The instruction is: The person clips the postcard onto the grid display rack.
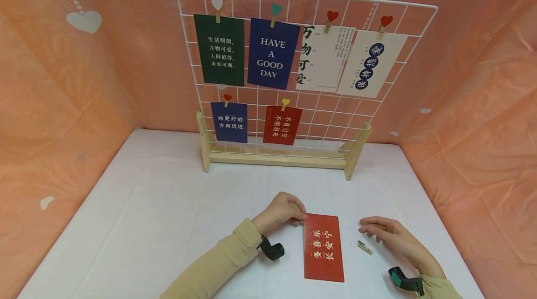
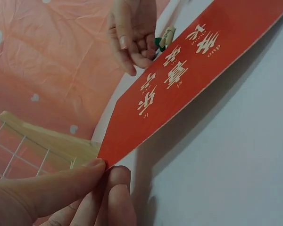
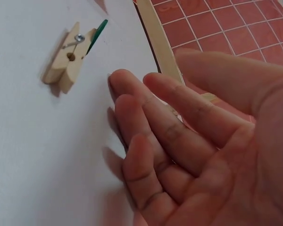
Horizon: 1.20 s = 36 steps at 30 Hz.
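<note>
My left hand [image 1: 285,210] pinches the top left corner of a red card [image 1: 323,264] between thumb and fingers. White characters run sideways across the card, and in the left wrist view its edge is tilted up from the white table. Just right of the card lies a small wooden clothespin [image 1: 365,248], on its side; a green piece on it shows in the right wrist view. My right hand [image 1: 392,236] is beside the clothespin with fingers loosely bent and nothing in them, fingertips close over the table.
Behind the hands a white wire grid [image 1: 319,117] stands in a wooden base [image 1: 277,161]. Several cards hang on it by heart-topped clips, among them a green card [image 1: 220,50] and a small red card [image 1: 282,125]. Orange cloth [image 1: 105,94] with white hearts surrounds the white table [image 1: 168,196].
</note>
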### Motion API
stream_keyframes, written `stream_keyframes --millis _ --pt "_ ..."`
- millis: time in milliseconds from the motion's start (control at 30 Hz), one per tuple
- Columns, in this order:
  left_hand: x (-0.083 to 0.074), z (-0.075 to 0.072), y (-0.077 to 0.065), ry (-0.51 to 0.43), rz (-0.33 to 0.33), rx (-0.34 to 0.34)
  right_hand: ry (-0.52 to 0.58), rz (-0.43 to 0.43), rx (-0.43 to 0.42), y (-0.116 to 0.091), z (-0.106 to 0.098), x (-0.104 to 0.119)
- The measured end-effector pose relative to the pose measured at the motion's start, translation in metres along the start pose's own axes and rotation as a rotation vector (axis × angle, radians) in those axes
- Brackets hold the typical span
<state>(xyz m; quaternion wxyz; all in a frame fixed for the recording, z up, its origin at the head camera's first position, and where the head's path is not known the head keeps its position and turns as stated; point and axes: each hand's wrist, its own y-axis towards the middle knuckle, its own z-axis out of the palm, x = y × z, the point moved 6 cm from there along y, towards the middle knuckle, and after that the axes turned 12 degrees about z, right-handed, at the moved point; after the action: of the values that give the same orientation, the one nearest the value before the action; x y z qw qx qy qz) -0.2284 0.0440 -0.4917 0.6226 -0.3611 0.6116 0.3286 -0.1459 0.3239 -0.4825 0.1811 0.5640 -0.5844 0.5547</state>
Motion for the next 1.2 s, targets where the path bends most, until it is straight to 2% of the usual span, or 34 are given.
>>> stream_keyframes --millis 100,200,333,467,700,1033,1200 --pt "0.001 -0.005 -0.001 -0.013 -0.027 -0.011 0.013 0.000 0.028 0.000 0.002 0.001" --pt "0.000 -0.009 -0.001 -0.019 -0.043 -0.022 0.005 -0.042 0.068 0.000 0.004 0.004" --pt "0.001 -0.012 -0.002 -0.031 -0.053 -0.032 -0.016 -0.095 0.114 0.000 0.006 0.007" --pt "0.001 -0.013 -0.003 -0.029 -0.056 -0.039 -0.041 -0.103 0.137 -0.001 0.009 0.007" --pt "0.002 -0.013 -0.003 -0.021 -0.055 -0.041 -0.098 -0.122 0.114 -0.001 0.012 0.007" --pt "0.005 -0.014 -0.002 -0.033 -0.067 -0.038 -0.097 -0.096 0.056 0.000 0.014 0.007" --pt "0.006 -0.013 -0.003 -0.027 -0.072 -0.042 -0.070 -0.069 0.065 -0.004 0.015 0.007"
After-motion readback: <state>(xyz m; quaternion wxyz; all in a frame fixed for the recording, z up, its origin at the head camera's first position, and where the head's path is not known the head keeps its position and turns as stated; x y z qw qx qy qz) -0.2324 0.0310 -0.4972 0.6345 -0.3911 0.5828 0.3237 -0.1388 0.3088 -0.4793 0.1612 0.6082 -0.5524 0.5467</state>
